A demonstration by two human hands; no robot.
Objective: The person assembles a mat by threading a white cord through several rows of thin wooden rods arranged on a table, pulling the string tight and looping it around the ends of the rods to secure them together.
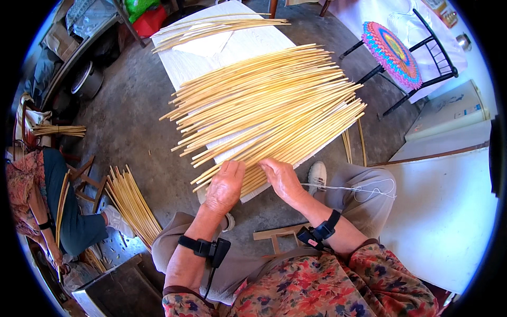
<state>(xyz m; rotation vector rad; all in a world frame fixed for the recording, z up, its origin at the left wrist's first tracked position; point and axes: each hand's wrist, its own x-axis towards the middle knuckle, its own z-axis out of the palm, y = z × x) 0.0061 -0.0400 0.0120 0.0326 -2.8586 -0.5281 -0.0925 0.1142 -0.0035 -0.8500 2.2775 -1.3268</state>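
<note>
Long, peeled yellow sticks point(264, 103) lie side by side in a wide layer on the white table point(251, 39), their near ends toward me. My left hand point(224, 185) is closed at the near ends of the sticks, knuckles up and fingers curled down among them. Just to its right, my right hand point(280, 177) pinches with thumb and forefinger at the edge of the same layer. A thin white string point(338, 187) comes out from under the right hand and trails in loops over my right knee. The fingertips are partly hidden.
More sticks point(222, 24) and white paper lie at the table's far end. A stick bundle point(132, 203) leans by my left leg. At left sits another person point(34, 195) holding sticks. A black chair point(406, 58) with a colourful round cushion stands far right; a white cabinet point(438, 206) is at right.
</note>
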